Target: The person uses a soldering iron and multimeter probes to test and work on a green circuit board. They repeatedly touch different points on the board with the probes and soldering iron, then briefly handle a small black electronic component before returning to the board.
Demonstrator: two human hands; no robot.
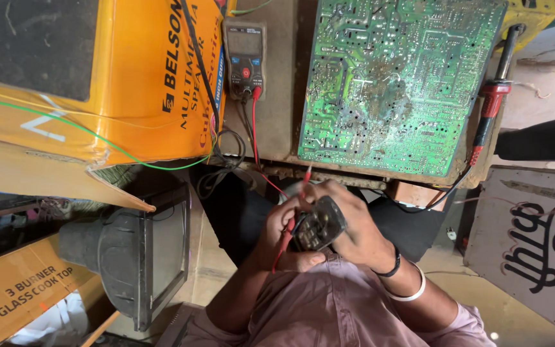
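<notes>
Fingers (290,222) of the left hand (281,241) curl shut round a red test probe (285,239), pressed against the left edge of a small dark component (318,223); the tips are partly hidden behind it. Probe runs steeply, lower end toward the chest, pointed tip up near the desk edge, and blurred there. Component sits between both hands, just over the pink shirt (335,302); its long axis tilts from lower left to upper right. Its face is too dark and small to read in detail. Right hand (354,234) wraps it from the right and behind, fingers closed on its far side, thumb hidden. Wrist carries a black band and a white bangle (409,292). Further left, a yellow carton (130,83) is cut off at the top frame edge, and an old grey monitor (139,254) stands on the floor. On the desk (277,103) above the hands: a multimeter (245,59) with red and black leads trailing down, then a large green circuit board (393,83), solder side up, its middle scorched. Right of the board lies a red-handled soldering iron (493,106), tip out of view.
</notes>
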